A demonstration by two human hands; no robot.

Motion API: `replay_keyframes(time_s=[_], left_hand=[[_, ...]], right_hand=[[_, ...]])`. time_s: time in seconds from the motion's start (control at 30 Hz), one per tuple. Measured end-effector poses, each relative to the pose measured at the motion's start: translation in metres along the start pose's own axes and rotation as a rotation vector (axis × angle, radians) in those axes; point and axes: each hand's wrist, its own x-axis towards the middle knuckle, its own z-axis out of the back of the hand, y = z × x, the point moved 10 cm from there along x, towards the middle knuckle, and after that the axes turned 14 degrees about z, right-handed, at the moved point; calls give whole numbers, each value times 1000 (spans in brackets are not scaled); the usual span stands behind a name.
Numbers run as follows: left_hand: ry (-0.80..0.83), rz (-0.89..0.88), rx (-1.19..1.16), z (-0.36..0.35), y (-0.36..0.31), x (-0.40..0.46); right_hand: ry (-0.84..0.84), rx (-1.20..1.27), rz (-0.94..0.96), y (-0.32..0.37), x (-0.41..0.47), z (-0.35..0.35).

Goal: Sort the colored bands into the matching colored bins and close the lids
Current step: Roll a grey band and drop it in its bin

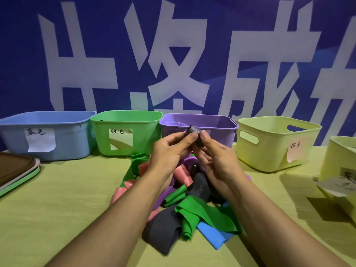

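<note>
— Where's the rolled grey band (195, 136)?
— Just before the purple bin (215, 132), pinched between both hands: left hand (169, 151) grips its left side, right hand (217, 158) its right, above the band pile (185, 199).

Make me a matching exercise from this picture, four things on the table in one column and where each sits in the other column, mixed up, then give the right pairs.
Things:
1. blue bin
2. grey band
3. stack of lids
4. blue band

Places:
A. at the table's left edge
B. near end of the pile
C. far left of the row
D. pinched between left hand and right hand

Pairs: 1-C, 2-D, 3-A, 4-B
</note>
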Motion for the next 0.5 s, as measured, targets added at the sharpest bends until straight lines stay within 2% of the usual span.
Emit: replay_keyframes(time_s=[0.27, 0.4, 0.5], left_hand=[[-17, -47, 25, 2, -2, 3], [21, -1, 12, -3, 4, 3], [4, 27, -43, -2, 6, 3]], right_hand=[[-48, 17, 36, -1, -2, -2], [-54, 72, 63, -1, -1, 1], [-85, -70, 144, 3, 2, 13]])
